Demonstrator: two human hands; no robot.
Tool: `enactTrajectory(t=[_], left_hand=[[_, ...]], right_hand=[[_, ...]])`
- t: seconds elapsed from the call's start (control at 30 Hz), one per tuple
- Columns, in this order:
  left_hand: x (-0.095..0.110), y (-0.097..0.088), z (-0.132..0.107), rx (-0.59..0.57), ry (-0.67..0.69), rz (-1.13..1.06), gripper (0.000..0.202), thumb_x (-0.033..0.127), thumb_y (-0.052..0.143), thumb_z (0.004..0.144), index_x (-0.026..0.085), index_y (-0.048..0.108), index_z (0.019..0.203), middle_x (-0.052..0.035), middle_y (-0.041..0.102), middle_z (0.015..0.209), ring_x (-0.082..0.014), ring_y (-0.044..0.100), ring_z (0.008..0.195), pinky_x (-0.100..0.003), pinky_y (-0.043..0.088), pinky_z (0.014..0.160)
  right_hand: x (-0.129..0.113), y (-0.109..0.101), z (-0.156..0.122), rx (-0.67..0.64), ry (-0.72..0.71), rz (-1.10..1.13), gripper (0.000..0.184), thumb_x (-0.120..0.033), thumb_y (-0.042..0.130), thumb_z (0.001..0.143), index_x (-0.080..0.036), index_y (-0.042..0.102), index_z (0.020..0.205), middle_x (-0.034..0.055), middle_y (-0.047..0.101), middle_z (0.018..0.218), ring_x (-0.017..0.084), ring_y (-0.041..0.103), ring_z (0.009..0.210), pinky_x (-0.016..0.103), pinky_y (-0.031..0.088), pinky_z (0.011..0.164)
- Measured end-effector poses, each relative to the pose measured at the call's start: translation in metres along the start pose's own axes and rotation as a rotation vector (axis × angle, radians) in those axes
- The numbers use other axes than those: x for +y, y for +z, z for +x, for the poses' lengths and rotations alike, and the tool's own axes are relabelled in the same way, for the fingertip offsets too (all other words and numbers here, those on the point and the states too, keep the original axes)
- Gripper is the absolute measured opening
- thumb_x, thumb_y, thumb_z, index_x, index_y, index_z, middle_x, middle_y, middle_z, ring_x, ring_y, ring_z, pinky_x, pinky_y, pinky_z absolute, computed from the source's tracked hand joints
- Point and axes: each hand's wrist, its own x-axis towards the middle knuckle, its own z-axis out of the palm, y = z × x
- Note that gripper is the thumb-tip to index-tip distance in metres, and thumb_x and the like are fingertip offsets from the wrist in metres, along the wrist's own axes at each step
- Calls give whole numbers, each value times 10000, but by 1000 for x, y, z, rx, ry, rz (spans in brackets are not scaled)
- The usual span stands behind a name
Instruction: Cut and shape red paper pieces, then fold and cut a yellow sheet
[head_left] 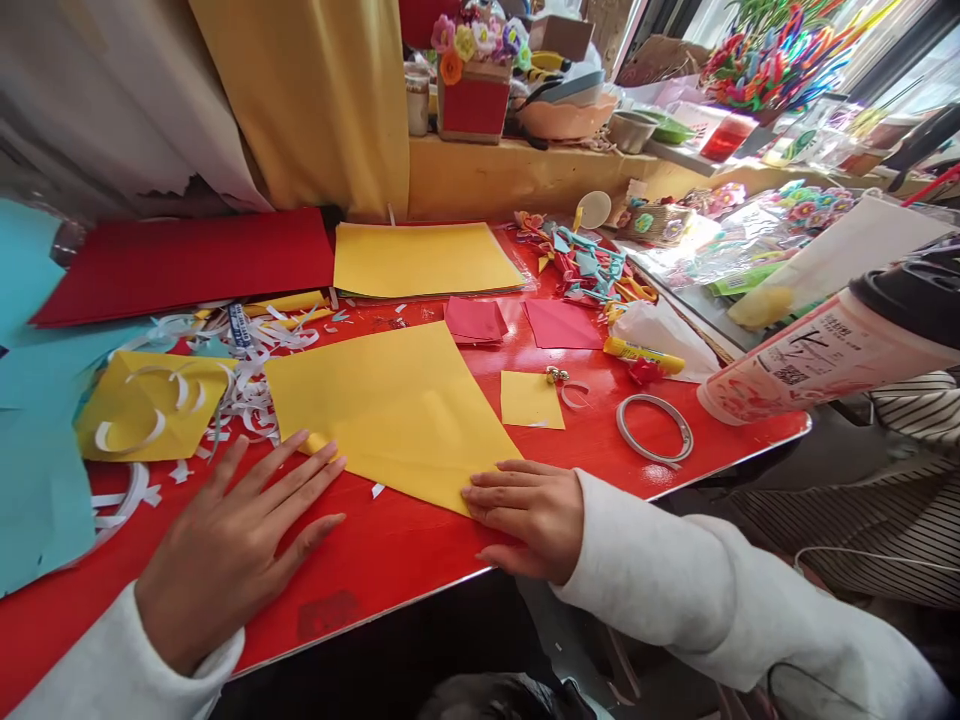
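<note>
A large sheet of yellow paper point(390, 410) lies on the red table in front of me. My left hand point(251, 535) is spread, its fingertips resting on the paper's near left corner, where the edge curls up slightly. At the near right corner, my right hand point(529, 515) lies with its fingers flat on the sheet and the thumb apart, close to the table edge. Beyond the sheet are dark pink paper squares point(562, 324). To its right lies a small yellow square point(529, 400) with little metal bells point(556, 375) at its corner.
White paper strips point(259, 385) and a yellow piece point(154, 400) lie left, beside blue sheets point(37, 470). Red point(202, 255) and yellow stacks point(427, 258) sit behind. On the right are a glue stick point(643, 355), a tape roll point(622, 425) and a tall lidded cup point(817, 350).
</note>
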Motion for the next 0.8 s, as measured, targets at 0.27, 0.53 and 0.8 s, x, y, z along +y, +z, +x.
enactTrajectory(t=[0.27, 0.53, 0.8], left_hand=[[-1, -1, -2, -11, 10, -32, 594, 478, 363, 779, 194, 256, 1290, -47, 421, 1257, -241, 362, 1166, -477, 114, 1023], [-2, 2, -3, -20, -39, -71, 557, 428, 370, 793, 187, 266, 1285, -57, 425, 1256, -219, 386, 1152, -417, 172, 1021], [-2, 4, -3, -29, -61, -39, 500, 374, 312, 829, 204, 241, 1293, -32, 413, 1265, -215, 398, 1143, -445, 152, 1030]], right_hand=[[-15, 5, 79, -410, 0, -134, 279, -312, 524, 725, -127, 603, 918, 94, 602, 1023, 217, 508, 1005, 363, 421, 807], [-15, 32, 73, -260, -135, -82, 631, -548, 399, 745, -129, 377, 1216, 66, 389, 1277, 175, 331, 1192, 423, 216, 1009], [8, 12, -6, -79, -63, -30, 421, -360, 278, 866, -145, 398, 1209, 45, 442, 1235, 125, 331, 1192, 375, 154, 1045]])
